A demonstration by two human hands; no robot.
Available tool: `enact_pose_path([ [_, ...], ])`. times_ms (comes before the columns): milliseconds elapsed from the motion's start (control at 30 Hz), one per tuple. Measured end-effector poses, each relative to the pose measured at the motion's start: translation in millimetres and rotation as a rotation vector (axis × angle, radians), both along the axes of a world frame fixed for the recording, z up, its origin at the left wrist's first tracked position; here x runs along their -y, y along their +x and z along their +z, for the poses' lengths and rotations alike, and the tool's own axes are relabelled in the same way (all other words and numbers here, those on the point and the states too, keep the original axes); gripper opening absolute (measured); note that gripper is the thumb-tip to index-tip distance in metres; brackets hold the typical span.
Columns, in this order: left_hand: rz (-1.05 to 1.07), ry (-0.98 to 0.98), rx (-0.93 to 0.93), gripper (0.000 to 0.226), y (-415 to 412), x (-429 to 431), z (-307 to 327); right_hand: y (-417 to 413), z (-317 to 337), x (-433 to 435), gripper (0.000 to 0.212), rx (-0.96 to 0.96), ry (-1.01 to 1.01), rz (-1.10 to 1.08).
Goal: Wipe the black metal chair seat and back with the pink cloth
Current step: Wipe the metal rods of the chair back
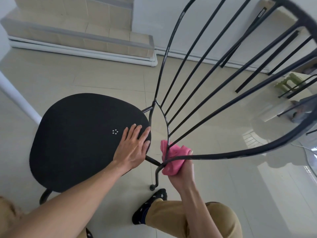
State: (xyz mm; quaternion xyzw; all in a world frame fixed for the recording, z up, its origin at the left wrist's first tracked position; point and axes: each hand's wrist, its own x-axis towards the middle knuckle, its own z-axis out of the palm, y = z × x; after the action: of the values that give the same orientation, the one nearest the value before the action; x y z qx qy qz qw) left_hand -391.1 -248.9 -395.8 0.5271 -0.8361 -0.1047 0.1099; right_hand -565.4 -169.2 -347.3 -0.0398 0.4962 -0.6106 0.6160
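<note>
Head view shows us a glossy beige tile floor (103, 74) and tiled steps (85, 36) by a white wall. On the black chair seat (77, 134) our left grip (133, 146) lies flat, fingers straight. Our right grip (183, 170) clenches the pink cloth (173, 160) against the chair back (304, 18) (low down, where its bars converge).

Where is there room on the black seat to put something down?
Most of the seat is bare: the stretch from its outer rim to the white dots. The left hand lies flat on the edge nearest the back. It is crowded where the back bars meet low: the right hand grips the pink cloth there. Higher up, the gaps between bars widen.
</note>
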Motion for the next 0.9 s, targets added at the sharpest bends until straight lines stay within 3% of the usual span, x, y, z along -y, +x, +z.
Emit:
enact_pose_path([
  [67, -0.002, -0.001, 0.000, 0.058, -0.2, -0.3, 0.1, -6.8, 2.8, 19.3, 0.068, 0.082, 0.041, 0.046],
  [200, 0.003, -0.001, 0.000, 0.056, -0.7, -0.2, -0.6, -15.4, 2.5, 41.2, 0.047, 0.126, 0.125, 0.244],
  [433, 0.001, -0.019, 0.021, 0.056, -2.2, 0.9, -0.2, -19.0, 29.6, 76.7, 0.004, -0.212, 0.215, 0.531],
  [500, 0.001, -0.017, 0.028, 0.056, -1.9, 1.2, -0.5, -20.7, 26.2, 83.8, 0.004, -0.279, 0.225, 0.564],
  [567, 0.003, -0.020, 0.019, 0.056, -1.6, 1.4, -1.1, -20.1, 17.3, 83.2, 0.008, -0.253, 0.208, 0.543],
  [733, 0.005, -0.003, -0.017, 0.057, -0.4, 2.6, -0.6, -1.3, -6.5, 63.0, 0.030, -0.009, 0.102, 0.171],
  [900, 0.006, 0.004, -0.029, 0.057, 0.0, 1.9, -0.1, 0.3, -6.0, 47.1, 0.033, -0.070, -0.009, 0.133],
])
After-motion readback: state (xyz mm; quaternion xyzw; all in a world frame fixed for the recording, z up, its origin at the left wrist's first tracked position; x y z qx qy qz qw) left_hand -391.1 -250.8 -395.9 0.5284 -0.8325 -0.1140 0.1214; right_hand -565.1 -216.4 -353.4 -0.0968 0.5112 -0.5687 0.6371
